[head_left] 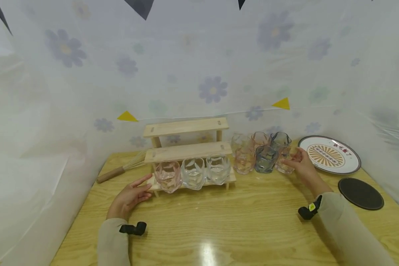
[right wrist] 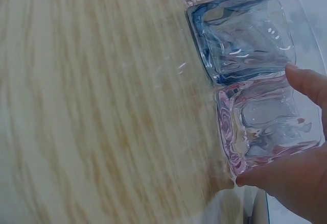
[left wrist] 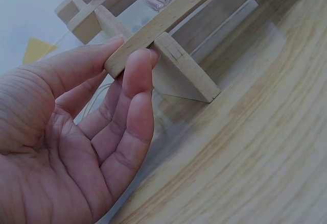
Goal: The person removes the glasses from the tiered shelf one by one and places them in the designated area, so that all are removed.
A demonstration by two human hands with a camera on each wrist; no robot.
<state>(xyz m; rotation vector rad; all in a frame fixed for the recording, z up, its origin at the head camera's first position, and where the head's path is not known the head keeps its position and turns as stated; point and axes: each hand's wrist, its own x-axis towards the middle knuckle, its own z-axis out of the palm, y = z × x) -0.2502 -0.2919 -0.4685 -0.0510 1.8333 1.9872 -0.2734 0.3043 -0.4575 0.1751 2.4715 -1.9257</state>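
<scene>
My left hand (head_left: pixel 129 197) pinches the left end of the lowest board of a stepped wooden rack (head_left: pixel 187 149). In the left wrist view the thumb lies on the board's end (left wrist: pixel 138 48), with fingertips curled underneath. Along that board stand a pink glass (head_left: pixel 167 176) and two clear glasses (head_left: pixel 193 173). Over on the right, my right hand (head_left: pixel 306 170) grips a pale pink tumbler (right wrist: pixel 271 122) between thumb and fingers, at the front right of a cluster of glasses. A blue-grey tumbler (right wrist: pixel 242 38) stands right beside it.
More faceted glasses, such as a pink one (head_left: pixel 244 161) and a dark-rimmed one (head_left: pixel 280 139), fill out the cluster. A whisk (head_left: pixel 119 170) lies left of the rack. At the right are a patterned plate (head_left: pixel 350 162) and a black round mat (head_left: pixel 360 193) on the wooden table (head_left: pixel 199 221).
</scene>
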